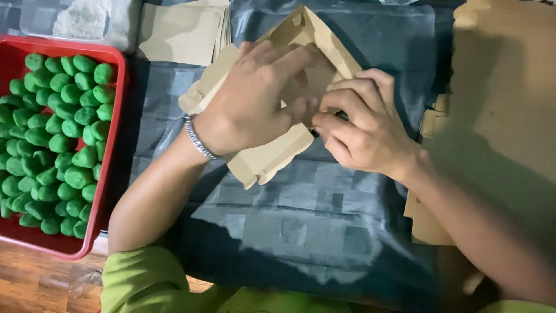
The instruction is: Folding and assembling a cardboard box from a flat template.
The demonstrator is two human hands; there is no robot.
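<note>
The box (272, 156), a half-folded brown card one, lies tilted on the dark sheet (324, 214), under both hands. The left hand (249, 101) presses on its top, fingers spread over the flaps. The right hand (362, 124) pinches a flap edge, fingertips touching the left's. Left of the left hand stands a red tray (110, 174) of green lumps (58, 133); flat card (179, 32) lies beyond it.
</note>
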